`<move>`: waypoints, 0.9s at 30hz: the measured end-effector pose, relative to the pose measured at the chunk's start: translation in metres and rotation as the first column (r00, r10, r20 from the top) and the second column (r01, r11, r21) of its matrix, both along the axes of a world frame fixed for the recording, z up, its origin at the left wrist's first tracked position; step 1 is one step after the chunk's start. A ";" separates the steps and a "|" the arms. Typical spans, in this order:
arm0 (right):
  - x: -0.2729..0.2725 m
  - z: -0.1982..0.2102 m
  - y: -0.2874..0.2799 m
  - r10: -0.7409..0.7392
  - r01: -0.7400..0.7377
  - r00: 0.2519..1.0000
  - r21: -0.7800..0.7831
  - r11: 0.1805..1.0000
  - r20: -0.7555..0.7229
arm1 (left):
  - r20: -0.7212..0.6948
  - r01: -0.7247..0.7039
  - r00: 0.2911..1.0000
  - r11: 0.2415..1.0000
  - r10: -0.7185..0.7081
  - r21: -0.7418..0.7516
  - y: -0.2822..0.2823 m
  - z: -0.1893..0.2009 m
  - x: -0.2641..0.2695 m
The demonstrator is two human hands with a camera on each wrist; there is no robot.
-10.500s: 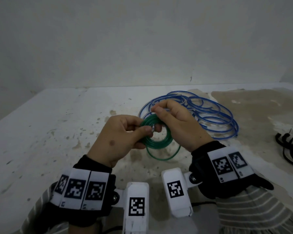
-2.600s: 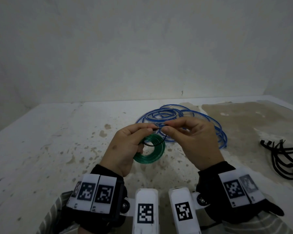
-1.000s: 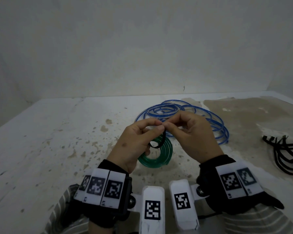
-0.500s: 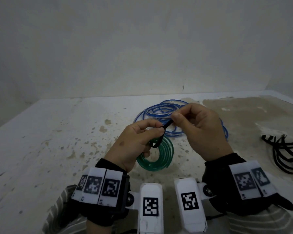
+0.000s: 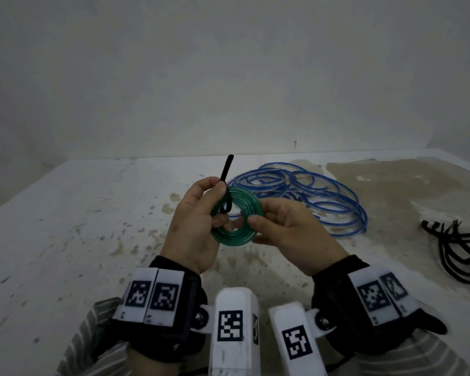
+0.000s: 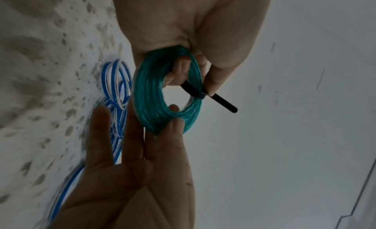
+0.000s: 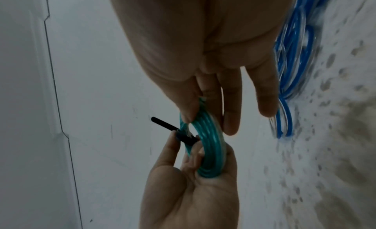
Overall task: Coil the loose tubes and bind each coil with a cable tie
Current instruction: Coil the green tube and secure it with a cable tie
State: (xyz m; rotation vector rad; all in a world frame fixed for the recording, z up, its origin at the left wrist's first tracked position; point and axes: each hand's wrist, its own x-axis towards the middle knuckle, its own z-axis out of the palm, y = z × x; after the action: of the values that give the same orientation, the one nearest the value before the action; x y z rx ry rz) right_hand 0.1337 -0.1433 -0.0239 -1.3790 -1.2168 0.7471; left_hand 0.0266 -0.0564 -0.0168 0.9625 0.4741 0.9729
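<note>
The cable tie (image 5: 226, 185) is now cinched around the green coil (image 5: 236, 219): half a second ago my right hand was drawing its tail out to the right through a slack loop, and now that loop has closed tight on the turns and the free tail stands up past my left hand (image 5: 194, 223). The right hand (image 5: 291, 234) has let the tail go and moved down to the coil's near-right side, where thumb and forefinger pinch the bundled turns while the other fingers lie extended behind them. The left hand grips the coil at its far-left side, thumb on the tie's head, with a fingertip through the centre hole in the left wrist view. I hold the coil in the air above the middle of the bench (image 5: 65, 229), clear of the surface. I judge this tube bound, apart perhaps from a last tug on the tail; the coil should keep its shape if I set it down. The blue tube (image 5: 310, 196) lies in loose, unbound loops toward the far edge of the bench, just behind my hands, so it looks like the next job. Spare cable ties (image 5: 456, 251) sit heaped at the right edge, well apart from both tubes.
</note>
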 end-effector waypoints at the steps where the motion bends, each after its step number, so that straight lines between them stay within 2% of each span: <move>1: 0.000 -0.001 0.000 -0.008 0.009 1.000 0.007 1.000 -0.024 | 0.009 0.004 1.000 1.000 -0.004 0.004 -0.002 0.000 0.001; 5: 0.000 -0.003 0.003 -0.059 0.062 0.995 0.036 0.997 -0.083 | -0.032 0.000 0.999 0.998 0.002 0.070 -0.004 -0.001 0.003; 9: 0.003 -0.004 0.004 -0.044 0.051 0.992 0.058 0.997 -0.122 | -0.199 0.014 0.979 0.970 0.036 0.245 -0.001 -0.005 0.002; 14: 0.004 -0.005 0.003 -0.003 0.003 1.000 0.008 1.000 0.005 | -0.339 0.106 0.940 0.907 0.042 0.407 0.001 -0.009 0.000; 16: 0.004 -0.005 0.002 -0.001 0.001 0.999 0.001 1.000 0.038 | -0.373 0.134 0.927 0.895 0.039 0.427 0.003 -0.009 -0.003; 21: 0.006 -0.005 0.000 -0.013 0.013 1.000 -0.029 1.000 0.003 | -0.390 0.146 0.920 0.887 0.042 0.438 0.007 -0.009 -0.007; 27: 0.007 -0.003 -0.002 0.050 -0.040 0.993 -0.096 0.995 0.104 | -0.403 0.164 0.915 0.902 0.012 0.399 0.007 -0.010 -0.007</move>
State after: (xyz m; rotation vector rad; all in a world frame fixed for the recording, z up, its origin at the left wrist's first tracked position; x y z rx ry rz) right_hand 0.1403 -0.1457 -0.0274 -1.4881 -1.3138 0.7794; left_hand 0.0194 -0.0498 -0.0264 1.5851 0.5667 0.8205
